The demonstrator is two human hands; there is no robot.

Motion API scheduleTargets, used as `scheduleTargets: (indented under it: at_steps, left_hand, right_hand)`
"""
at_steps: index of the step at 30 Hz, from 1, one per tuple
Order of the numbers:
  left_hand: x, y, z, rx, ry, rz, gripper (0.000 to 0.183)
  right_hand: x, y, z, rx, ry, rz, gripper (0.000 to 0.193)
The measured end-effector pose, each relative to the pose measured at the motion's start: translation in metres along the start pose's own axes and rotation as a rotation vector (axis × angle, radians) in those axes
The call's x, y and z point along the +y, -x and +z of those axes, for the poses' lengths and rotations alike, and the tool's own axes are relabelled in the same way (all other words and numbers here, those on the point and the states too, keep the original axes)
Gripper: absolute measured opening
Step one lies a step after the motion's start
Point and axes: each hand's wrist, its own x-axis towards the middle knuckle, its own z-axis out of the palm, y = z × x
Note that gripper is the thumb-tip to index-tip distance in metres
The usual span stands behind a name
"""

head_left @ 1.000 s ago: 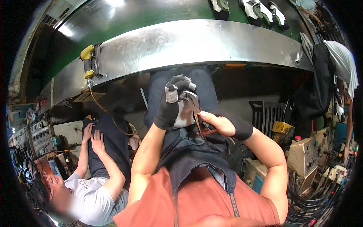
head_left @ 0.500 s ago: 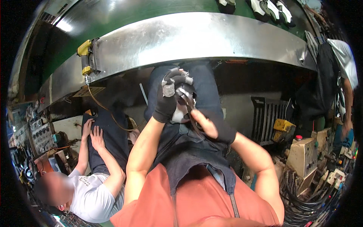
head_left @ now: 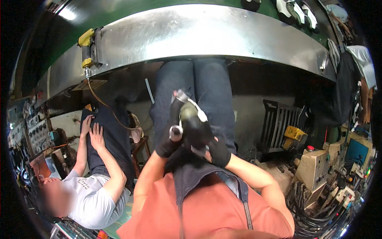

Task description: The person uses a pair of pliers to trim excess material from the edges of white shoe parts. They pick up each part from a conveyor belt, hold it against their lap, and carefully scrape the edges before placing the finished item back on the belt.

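Note:
A shoe [head_left: 190,113] is held above my lap, blurred by motion. Its end away from me is olive, with white along the right side, and its nearer part looks black. My left hand [head_left: 175,121], in a black glove with pale tape round some fingers, grips the shoe along its left side. On the right, my black-gloved right hand [head_left: 216,149] closes on the nearer end of the shoe. Its fingers are partly hidden and merge with the dark material.
A metal-edged bench [head_left: 171,34] with a green top crosses ahead, carrying several shoes [head_left: 295,12]. A yellow air tool [head_left: 86,49] hangs at its left edge with a hose. Left sits a co-worker [head_left: 95,203]. A control box [head_left: 312,167] and cables [head_left: 302,203] stand right.
Both hands have drawn the shoe nearer to my body and turned it, so its olive end now shows. My right hand has moved down slightly. The co-worker's hands stay on their leg.

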Motion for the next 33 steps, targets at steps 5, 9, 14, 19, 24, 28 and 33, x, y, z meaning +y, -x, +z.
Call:
scheduleTargets:
  at_steps: [5,9,14,19,24,28,33]
  left_hand:
    - [-0.011,0.022,0.013,-0.099,0.198,0.033,0.088]
    - [-0.021,0.024,0.014,-0.108,0.120,0.061,0.076]
    - [-0.060,-0.018,0.005,-0.073,0.196,0.323,0.060]
    - [0.084,-0.018,0.007,0.004,-0.259,-0.146,0.034]
    - [0.059,-0.037,0.047,0.244,-1.123,-0.177,0.056]
    - [0.046,-0.034,0.009,0.236,-0.147,-0.057,0.042]
    - [0.026,0.025,0.016,0.085,-0.899,0.291,0.055]
  right_hand:
    - [0.082,0.051,0.012,-0.193,0.262,-0.257,0.048]
    - [0.074,0.035,0.010,-0.339,-0.555,0.394,0.051]
    - [0.055,0.023,0.009,-0.280,-0.731,0.612,0.054]
    - [-0.060,-0.016,-0.039,0.060,-0.037,0.249,0.039]
    - [0.016,-0.068,-0.052,0.017,-0.345,0.624,0.050]
    - [0.009,-0.074,-0.061,-0.014,-0.453,0.646,0.053]
    - [0.069,-0.061,-0.079,-0.222,-0.432,0.373,0.052]
